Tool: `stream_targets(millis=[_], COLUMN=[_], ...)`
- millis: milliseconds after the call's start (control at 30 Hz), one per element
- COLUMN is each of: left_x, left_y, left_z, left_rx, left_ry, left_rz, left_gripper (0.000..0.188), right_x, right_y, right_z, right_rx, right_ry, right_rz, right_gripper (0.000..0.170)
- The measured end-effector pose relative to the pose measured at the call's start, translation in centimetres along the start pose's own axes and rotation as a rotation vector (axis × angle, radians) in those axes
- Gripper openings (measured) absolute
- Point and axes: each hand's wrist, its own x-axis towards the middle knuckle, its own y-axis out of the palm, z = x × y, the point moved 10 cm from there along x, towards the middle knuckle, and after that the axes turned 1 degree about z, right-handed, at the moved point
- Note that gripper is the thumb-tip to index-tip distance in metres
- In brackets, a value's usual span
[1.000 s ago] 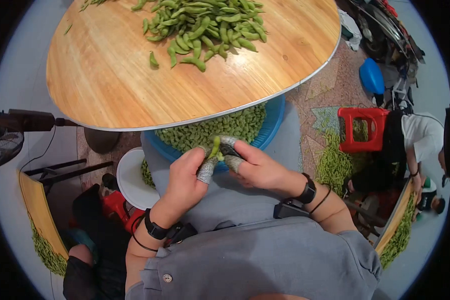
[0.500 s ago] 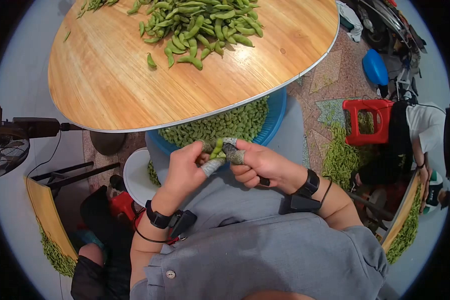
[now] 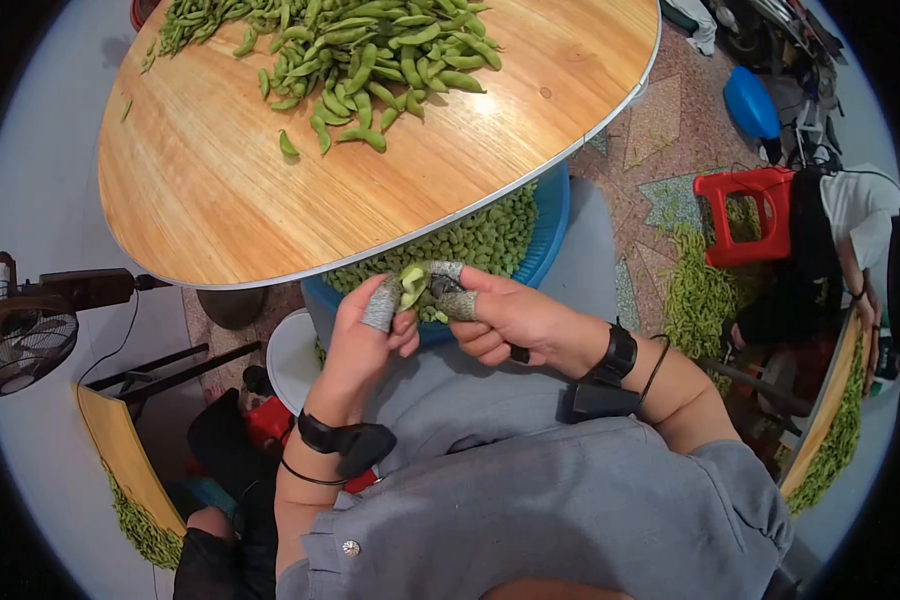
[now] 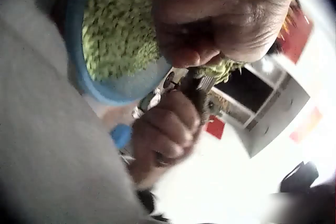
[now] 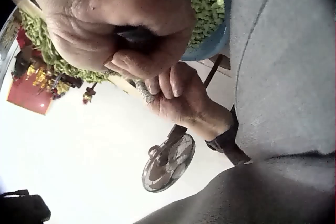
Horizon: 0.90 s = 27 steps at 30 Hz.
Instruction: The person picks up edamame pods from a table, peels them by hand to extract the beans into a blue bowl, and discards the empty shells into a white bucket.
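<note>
My left hand (image 3: 362,325) pinches a split-open green soybean pod (image 3: 412,284) between taped thumb and finger, close over a blue basin (image 3: 554,235) of shelled green soybeans (image 3: 490,238). Right beside it, my right hand (image 3: 510,318) has its taped fingertips at the pod. It grips a slim dark tool, whose end (image 3: 519,354) shows at the palm in the head view and as a dark end (image 5: 139,36) in the right wrist view; I cannot tell its kind. Both hands' curled fingers hide part of the pod.
The round wooden table (image 3: 240,200) overhangs the basin and bears a heap of pods (image 3: 370,60). A white tub (image 3: 292,355) stands at the left, near a fan (image 3: 25,335). Rightward are a red stool (image 3: 745,190), pods on the floor (image 3: 695,300) and another person (image 3: 860,215).
The pod has been turned and now shows its pale opened inside. My left hand has shifted upright against it, while the right stays close by. The head view has swung slightly.
</note>
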Motion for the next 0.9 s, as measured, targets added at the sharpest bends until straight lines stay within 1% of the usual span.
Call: stream_targets(millis=[33,67,133,167,233,267,333,367,433,467,500,533,567,600,667,700,733,767,800,833,867,900], left_x=[-0.3,-0.2,-0.1,0.0,0.3,0.3,0.1,0.2,0.3,0.2,0.2,0.1,0.1,0.1,0.2,0.3,0.4,0.5,0.6,0.6,0.6,0.8], left_y=[1.6,1.6,0.9,0.7,-0.8,-0.6,0.7,1.2,1.1,1.0,1.1,0.6,0.1,0.1,-0.4,-0.2,0.6,1.5,2.0,2.3,2.6,2.5], left_z=[1.3,1.3,0.8,1.2,1.7,1.6,1.0,0.7,1.1,1.3,1.3,1.3,1.2,1.0,0.8,1.0,1.4,1.7,1.7,1.9,2.2,2.3], left_rx=[-0.529,-0.531,-0.218,-0.22,0.359,0.358,0.528,0.525,0.526,0.529,0.53,0.492,0.453,0.452,0.511,0.507,0.452,0.399,0.399,0.363,0.328,0.348], left_ry=[-0.201,-0.2,-0.104,-0.103,-0.088,-0.087,-0.042,-0.047,-0.052,-0.062,-0.06,-0.075,-0.089,-0.085,-0.101,-0.096,-0.083,-0.069,-0.06,-0.085,-0.11,-0.115], left_rz=[0.109,0.108,0.051,0.047,-0.048,-0.049,0.034,0.051,0.059,0.061,0.064,0.026,-0.014,-0.016,-0.053,-0.048,0.018,0.091,0.115,0.141,0.162,0.146], left_gripper=[0.007,0.007,0.007,0.007,0.012,0.012,0.015,0.013,0.012,0.011,0.011,0.011,0.012,0.012,0.014,0.014,0.015,0.015,0.015,0.014,0.013,0.012], right_x=[-0.1,-0.1,0.1,0.5,1.1,1.5,0.1,0.2,0.5,0.6,0.7,0.8,0.2,-0.2,-1.4,-1.5,-1.4,-0.9,-0.4,-0.5,0.0,0.3], right_y=[0.7,0.4,-0.4,-0.7,-4.6,-5.0,-3.3,-3.3,-1.2,-1.3,-2.0,-2.5,-2.9,-2.9,-1.8,-1.1,-0.2,-0.2,-0.3,-0.3,-0.4,-0.6], right_z=[-0.1,0.0,0.4,0.1,3.1,3.0,6.2,6.4,6.9,7.4,7.9,8.2,8.6,8.5,8.1,7.5,7.2,7.0,6.8,7.0,6.9,6.7], right_rx=[0.096,0.095,-0.034,-0.037,-0.694,-0.696,-1.194,-1.194,-1.541,-1.543,-1.578,-1.61,-1.615,-1.619,-1.62,-1.569,-1.537,-1.569,-1.598,-1.602,-1.622,-1.638], right_ry=[0.01,0.012,0.002,0.005,-0.295,-0.295,-0.642,-0.642,-0.639,-0.639,-0.609,-0.58,-0.635,-0.637,-0.742,-0.783,-0.816,-0.762,-0.707,-0.708,-0.656,-0.604], right_rz=[0.113,0.112,0.039,0.041,-0.367,-0.367,-0.526,-0.53,-0.491,-0.496,-0.566,-0.635,-0.688,-0.686,-0.665,-0.56,-0.462,-0.449,-0.441,-0.468,-0.463,-0.453], right_gripper=[0.038,0.038,0.025,0.025,0.025,0.025,0.031,0.031,0.035,0.035,0.038,0.041,0.045,0.045,0.046,0.044,0.042,0.039,0.037,0.037,0.035,0.032])
